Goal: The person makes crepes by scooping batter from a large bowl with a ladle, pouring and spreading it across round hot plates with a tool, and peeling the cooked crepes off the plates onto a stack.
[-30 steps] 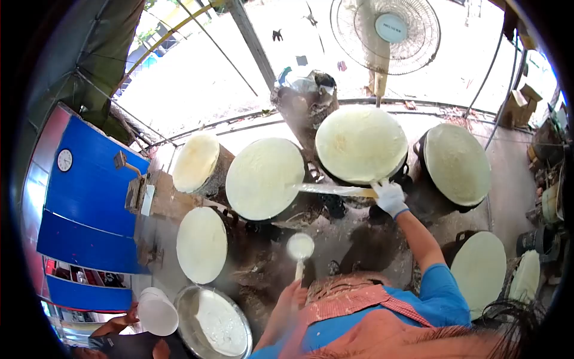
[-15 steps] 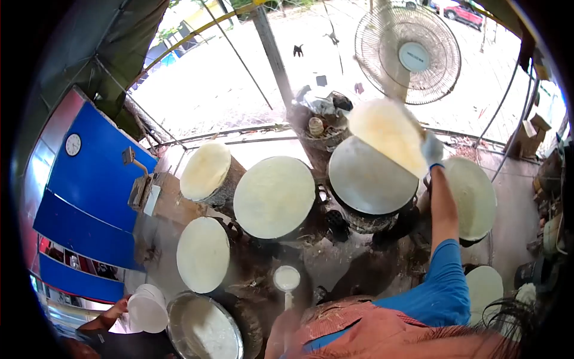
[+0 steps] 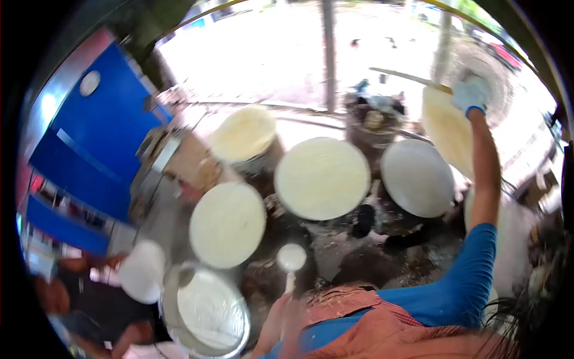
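Observation:
My left hand (image 3: 282,308), bare, is closed round the handle of a ladle (image 3: 292,257) whose round bowl is pale with batter. Raised at the upper right, my gloved right hand (image 3: 471,94) grips a long flat stick (image 3: 402,75). A large thin pale sheet (image 3: 447,128) hangs down beside that hand, below the stick. Left of the sheet, a round grey griddle (image 3: 417,178) has a bare top. Pale yellow rounds cover the griddles at the centre (image 3: 323,178), lower left (image 3: 228,225) and upper left (image 3: 243,133).
A metal basin (image 3: 244,326) of white batter stands at the lower left. Beside it, another person (image 3: 98,299) holds a white bucket (image 3: 142,272). A barrel (image 3: 373,128) with clutter on top stands behind the griddles, and a fan (image 3: 499,75) is behind my right hand.
The pale sheet has come off the now bare griddle, and my right hand has carried it up and to the right. The view has turned left. My left hand still has the ladle.

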The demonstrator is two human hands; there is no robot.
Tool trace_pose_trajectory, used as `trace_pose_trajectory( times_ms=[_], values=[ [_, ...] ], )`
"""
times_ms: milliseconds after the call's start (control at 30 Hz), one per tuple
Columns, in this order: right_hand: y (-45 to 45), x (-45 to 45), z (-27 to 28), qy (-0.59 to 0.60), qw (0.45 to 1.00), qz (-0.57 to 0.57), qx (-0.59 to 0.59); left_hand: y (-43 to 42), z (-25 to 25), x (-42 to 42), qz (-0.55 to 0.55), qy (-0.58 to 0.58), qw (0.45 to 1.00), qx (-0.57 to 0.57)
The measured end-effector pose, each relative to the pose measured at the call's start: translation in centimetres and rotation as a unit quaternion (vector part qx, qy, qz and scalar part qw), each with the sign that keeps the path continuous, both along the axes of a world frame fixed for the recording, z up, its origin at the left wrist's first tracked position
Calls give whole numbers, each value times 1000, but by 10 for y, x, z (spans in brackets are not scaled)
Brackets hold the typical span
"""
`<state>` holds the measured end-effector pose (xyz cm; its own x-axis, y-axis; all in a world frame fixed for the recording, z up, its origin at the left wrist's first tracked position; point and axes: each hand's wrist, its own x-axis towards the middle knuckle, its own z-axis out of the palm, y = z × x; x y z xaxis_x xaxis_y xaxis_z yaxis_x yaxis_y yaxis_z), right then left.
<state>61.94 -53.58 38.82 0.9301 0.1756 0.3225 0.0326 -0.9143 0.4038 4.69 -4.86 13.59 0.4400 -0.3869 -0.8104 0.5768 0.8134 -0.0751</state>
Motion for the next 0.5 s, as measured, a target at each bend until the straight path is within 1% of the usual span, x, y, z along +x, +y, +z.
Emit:
trace_pose_trajectory(
  times_ms=[33, 67, 133, 200, 233, 267, 300, 333, 367, 400, 433, 500],
  values=[
    [42, -14, 12, 35, 999, 11, 11, 7, 6, 0, 10, 7, 1000, -3],
    [83, -22, 17, 45, 998, 36, 12, 14, 14, 1, 19, 15, 1000, 4],
    [160, -18, 14, 82, 993, 82, 11, 24, 18, -5, 42, 32, 999, 10],
    [223, -9, 7, 136, 983, 120, 5, 39, -17, -31, 77, 5, 997, -11],
    [257, 6, 0, 166, 976, 142, 3, 46, -31, -44, 112, -23, 990, -83],
    [301, -2, 5, 183, 967, 178, 4, 53, -36, -51, 143, -54, 976, -155],
    [333, 28, -12, 171, 945, 276, 23, 51, -21, -51, 157, -11, 985, -70],
    [368, 57, -27, 167, 925, 339, 20, 53, -17, -55, 168, -15, 984, -53],
    [415, 60, -29, 171, 914, 362, 62, 56, -14, -58, 180, -18, 982, -52],
    [459, 61, -28, 185, 910, 354, 108, 58, -13, -61, 197, -20, 979, -52],
    [494, 42, -21, 174, 896, 355, 202, 60, -13, -63, 211, -28, 975, -56],
    [554, 18, -1, 155, 877, 346, 295, 64, -16, -66, 239, -37, 969, -53]
  ],
)
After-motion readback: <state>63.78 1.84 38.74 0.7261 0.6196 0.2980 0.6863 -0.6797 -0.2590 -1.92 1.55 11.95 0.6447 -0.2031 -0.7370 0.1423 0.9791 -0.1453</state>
